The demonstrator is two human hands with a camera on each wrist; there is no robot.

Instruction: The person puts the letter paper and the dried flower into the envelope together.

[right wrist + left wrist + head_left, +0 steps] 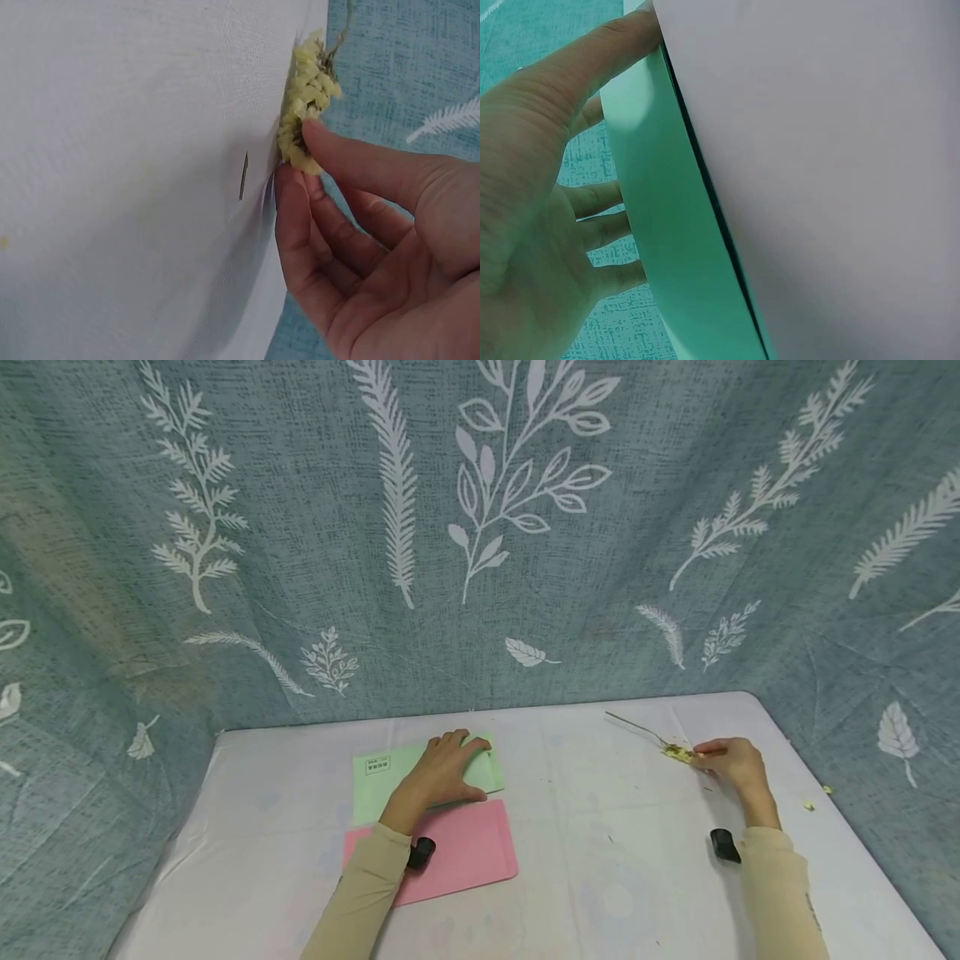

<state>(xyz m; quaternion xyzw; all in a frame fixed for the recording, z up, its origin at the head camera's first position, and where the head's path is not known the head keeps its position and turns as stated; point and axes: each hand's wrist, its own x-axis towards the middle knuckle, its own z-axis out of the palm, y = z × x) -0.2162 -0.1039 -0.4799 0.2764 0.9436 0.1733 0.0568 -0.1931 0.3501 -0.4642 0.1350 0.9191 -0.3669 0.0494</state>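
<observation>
On the left of the table lies a light green envelope with a small printed box near its corner. My left hand spans its right part with spread fingers, the thumb by the near edge; the left wrist view shows the thumb touching the edge of the green paper. On the right, my right hand pinches the yellow head of a dried flower between thumb and forefinger, low at the tabletop. The flower's thin stem points away to the back left.
A pink envelope lies in front of the green one, partly under the left forearm. Yellow petal bits are near the right table edge, and small dark stem scraps dot the white cloth. A patterned curtain hangs behind.
</observation>
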